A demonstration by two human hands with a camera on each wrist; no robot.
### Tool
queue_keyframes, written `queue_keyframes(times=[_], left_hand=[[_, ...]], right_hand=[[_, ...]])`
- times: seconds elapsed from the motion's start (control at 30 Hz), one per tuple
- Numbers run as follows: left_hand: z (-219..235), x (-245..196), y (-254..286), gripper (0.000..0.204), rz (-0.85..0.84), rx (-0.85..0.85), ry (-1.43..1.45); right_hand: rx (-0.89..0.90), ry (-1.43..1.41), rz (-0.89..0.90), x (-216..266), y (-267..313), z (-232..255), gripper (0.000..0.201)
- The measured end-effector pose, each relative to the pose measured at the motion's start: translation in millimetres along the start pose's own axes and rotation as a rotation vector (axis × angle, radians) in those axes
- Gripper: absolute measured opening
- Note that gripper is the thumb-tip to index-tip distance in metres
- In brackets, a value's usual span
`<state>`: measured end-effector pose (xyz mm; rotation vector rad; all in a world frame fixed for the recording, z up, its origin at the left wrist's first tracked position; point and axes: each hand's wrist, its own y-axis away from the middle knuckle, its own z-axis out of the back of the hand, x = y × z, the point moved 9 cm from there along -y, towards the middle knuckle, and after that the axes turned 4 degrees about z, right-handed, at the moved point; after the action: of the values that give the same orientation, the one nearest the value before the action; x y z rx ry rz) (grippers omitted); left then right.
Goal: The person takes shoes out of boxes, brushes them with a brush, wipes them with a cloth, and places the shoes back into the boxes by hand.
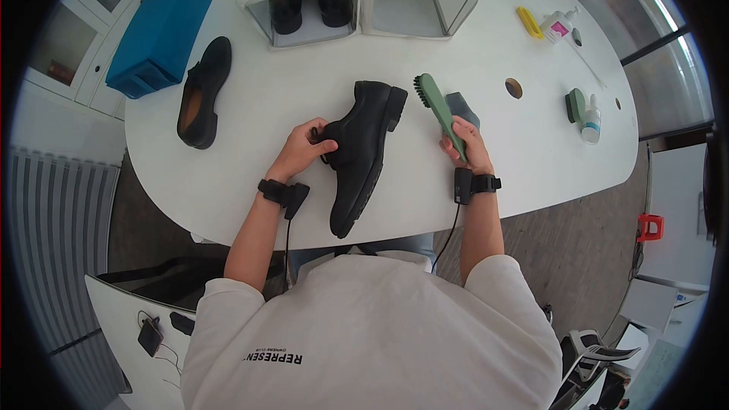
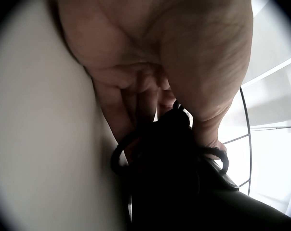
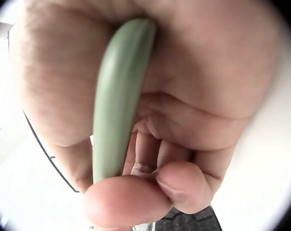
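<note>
A black lace-up leather shoe (image 1: 357, 148) lies on its side on the white table, toe toward the person and sole facing right. My left hand (image 1: 301, 149) grips it at the laced opening, thumb over the upper. In the left wrist view, lace loops (image 2: 124, 156) show beside the fingers, and the shoe's upper (image 2: 169, 178) is very dark. My right hand (image 1: 471, 144) holds a green brush (image 1: 439, 108) by its handle, dark bristles pointing left and apart from the shoe. The right wrist view shows the handle (image 3: 119, 101) running across the palm under curled fingers.
Beyond the right hand lies a grey-blue pad (image 1: 463, 108). A second black shoe (image 1: 205, 95) and a blue box (image 1: 159, 34) stand left. White shoe boxes (image 1: 304, 36) are at the back. A yellow item (image 1: 529, 23), pump bottle (image 1: 558, 26), another brush (image 1: 575, 106) and small bottle (image 1: 591, 123) stand right.
</note>
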<state>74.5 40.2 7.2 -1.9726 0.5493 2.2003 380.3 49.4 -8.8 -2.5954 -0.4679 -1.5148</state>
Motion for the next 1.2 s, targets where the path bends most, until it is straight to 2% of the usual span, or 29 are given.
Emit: queue_keyframes(times=[0.4, 0.9, 1.2], left_hand=[[1.0, 3.2, 1.2, 0.044, 0.031, 0.016, -0.003], [6.9, 10.3, 0.2, 0.041, -0.042, -0.013, 0.002], [9.4, 10.3, 4.8, 0.037, -0.125, -0.097, -0.016]], right_hand=[[0.042, 0.023, -0.02, 3.5, -2.3, -16.3, 0.045], [0.125, 0.042, 0.019, -0.3, -2.7, -16.4, 0.037], [0.038, 0.045, 0.101, 3.2, -2.1, -12.2, 0.034]])
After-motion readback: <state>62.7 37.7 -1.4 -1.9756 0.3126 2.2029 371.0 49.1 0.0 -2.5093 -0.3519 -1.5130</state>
